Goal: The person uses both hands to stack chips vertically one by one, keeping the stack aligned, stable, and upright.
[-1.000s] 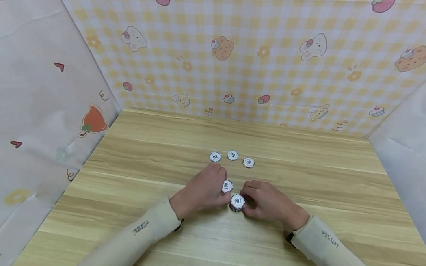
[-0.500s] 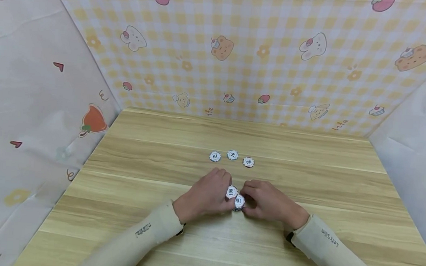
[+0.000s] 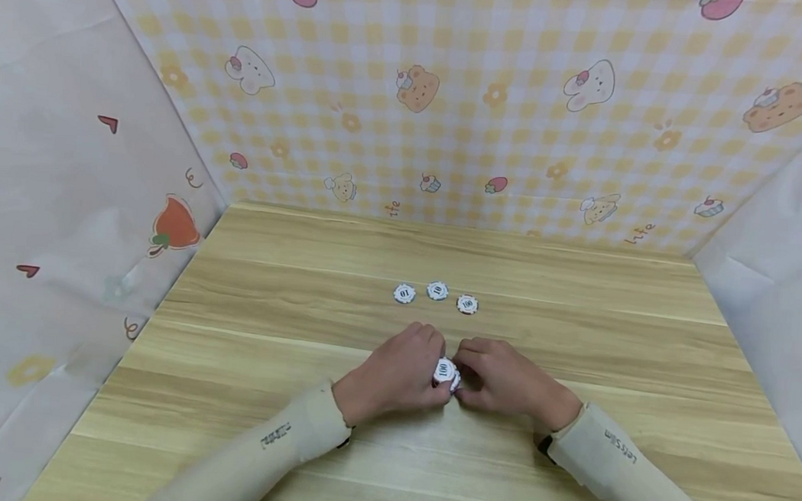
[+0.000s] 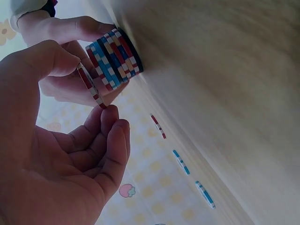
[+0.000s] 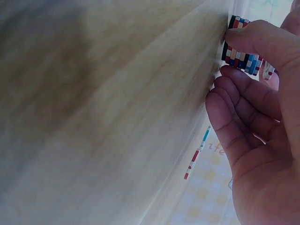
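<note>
Just above the upright chip stack (image 4: 115,60), a red-edged chip (image 4: 90,86) hovers apart from its top, nearly parallel to it; the left hand (image 3: 396,374) pinches that chip; the right hand (image 3: 513,380), nearer the table (image 3: 303,275), grips the stack from its right.

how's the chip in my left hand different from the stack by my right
The held chip is one disc, its edge red and white; the stack is many chips, with blue and dark edges too. Your left hand pinches the held chip above; your right hand grips the stack on the table. Both are round.
</note>
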Motion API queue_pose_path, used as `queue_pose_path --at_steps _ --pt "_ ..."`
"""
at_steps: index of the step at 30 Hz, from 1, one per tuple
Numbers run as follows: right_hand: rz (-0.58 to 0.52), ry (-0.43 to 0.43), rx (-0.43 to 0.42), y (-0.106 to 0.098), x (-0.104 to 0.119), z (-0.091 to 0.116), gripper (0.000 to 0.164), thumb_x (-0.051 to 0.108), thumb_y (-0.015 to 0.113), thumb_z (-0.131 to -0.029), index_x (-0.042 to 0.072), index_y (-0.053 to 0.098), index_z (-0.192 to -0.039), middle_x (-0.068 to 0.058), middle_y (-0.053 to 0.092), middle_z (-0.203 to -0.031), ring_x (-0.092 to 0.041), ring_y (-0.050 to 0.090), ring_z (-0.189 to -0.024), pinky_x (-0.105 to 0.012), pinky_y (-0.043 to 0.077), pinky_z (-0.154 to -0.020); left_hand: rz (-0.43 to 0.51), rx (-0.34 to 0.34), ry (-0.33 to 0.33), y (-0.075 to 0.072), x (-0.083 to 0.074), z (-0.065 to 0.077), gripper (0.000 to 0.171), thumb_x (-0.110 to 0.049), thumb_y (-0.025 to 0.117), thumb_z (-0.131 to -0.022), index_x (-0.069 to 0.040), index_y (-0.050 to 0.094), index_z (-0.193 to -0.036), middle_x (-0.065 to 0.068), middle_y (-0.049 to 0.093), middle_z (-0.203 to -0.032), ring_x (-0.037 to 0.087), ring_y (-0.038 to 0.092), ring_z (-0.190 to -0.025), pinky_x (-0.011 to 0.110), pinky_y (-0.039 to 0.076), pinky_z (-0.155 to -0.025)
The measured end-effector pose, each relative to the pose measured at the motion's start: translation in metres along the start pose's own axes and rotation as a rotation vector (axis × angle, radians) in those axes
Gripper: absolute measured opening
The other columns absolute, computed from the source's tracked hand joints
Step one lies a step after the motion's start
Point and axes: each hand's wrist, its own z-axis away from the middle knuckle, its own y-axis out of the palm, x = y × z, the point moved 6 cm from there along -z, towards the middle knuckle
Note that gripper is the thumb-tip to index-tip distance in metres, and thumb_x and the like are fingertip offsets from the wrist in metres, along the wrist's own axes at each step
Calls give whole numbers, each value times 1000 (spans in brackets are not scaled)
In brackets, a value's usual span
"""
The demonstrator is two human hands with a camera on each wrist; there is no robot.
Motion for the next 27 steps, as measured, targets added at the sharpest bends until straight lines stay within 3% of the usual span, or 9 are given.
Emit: queue_pose_path --at_steps 6,16,27 --pt "-1 8 6 0 0 0 26 15 87 -88 8 79 -111 8 66 -98 -5 56 -86 -29 55 -77 -33 31 14 5 -4 -1 32 -37 73 -94 -7 66 -100 0 58 -90 15 52 -86 27 47 -79" --pt "-18 28 28 -2 2 -2 25 10 85 -87 8 78 -111 7 66 -96 -4 56 -85 -29 54 -76 -82 -7 39 6 -7 0 32 -39 74 -94 -8 66 -97 -1 57 -86 15 50 -83 26 45 -75" --pt "-15 34 30 -1 1 -1 25 10 85 -87 8 78 -111 8 66 -97 -5 57 -85 -29 54 -77 -91 0 40 7 -8 1 33 -39 73 -95 -7 67 -100 0 58 -88 16 52 -85 26 46 -78"
